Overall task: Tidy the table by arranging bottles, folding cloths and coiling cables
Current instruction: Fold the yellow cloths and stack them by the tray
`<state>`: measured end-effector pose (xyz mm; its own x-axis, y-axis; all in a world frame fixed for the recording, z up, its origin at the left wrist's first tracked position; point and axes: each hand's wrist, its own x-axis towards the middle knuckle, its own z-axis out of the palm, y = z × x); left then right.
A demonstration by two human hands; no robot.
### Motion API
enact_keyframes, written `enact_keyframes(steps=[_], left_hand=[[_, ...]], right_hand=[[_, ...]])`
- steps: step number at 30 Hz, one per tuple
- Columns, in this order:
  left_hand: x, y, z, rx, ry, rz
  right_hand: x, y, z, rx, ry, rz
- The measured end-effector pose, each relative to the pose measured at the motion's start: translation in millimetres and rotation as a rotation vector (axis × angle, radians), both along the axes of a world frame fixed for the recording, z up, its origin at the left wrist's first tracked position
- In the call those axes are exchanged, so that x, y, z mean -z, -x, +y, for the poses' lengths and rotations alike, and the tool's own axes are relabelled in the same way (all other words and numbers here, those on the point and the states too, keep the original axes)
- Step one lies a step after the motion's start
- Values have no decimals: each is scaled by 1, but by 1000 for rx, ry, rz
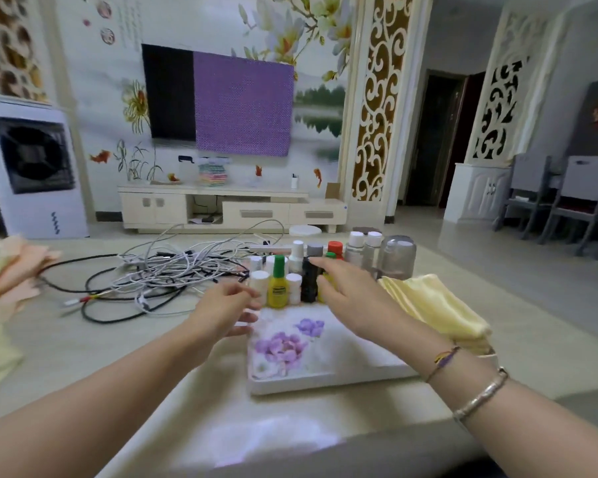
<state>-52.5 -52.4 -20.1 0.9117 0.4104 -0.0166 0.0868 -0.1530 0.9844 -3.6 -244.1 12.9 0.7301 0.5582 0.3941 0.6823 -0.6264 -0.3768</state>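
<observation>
The bottles (pixel 292 281) stand on the tray (pixel 325 377), just beyond both hands. The left hand (pixel 226 313) is loosely spread at the tray's edge. The right hand (pixel 352 294) is spread too, its fingers touching the bottles.

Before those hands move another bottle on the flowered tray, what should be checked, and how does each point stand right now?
1. Bottles upright on flowered tray: ok.
2. Left hand free: ok, fingers loose at the tray's edge.
3. Right hand grip on black bottle: cannot tell.
4. Yellow bottle clear of the hands: ok.
5. Cables coiled: not ok, tangled.
6. Yellow cloth folded: ok.
</observation>
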Motion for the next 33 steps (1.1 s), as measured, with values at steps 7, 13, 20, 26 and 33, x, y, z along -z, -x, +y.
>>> enact_keyframes(steps=[7, 13, 20, 26, 33], left_hand=[[11, 107, 125, -304, -303, -28], [33, 195, 217, -531, -842, 67], [52, 211, 242, -618, -1073, 171], [61, 204, 250, -663, -1120, 84], [41, 192, 232, -702, -574, -58]], right_hand=[[33, 48, 157, -285, 29, 68], [52, 75, 278, -443, -2, 224], [80, 84, 338, -481, -104, 340], [85, 82, 330, -666, -217, 475], [86, 88, 328, -684, -76, 247]])
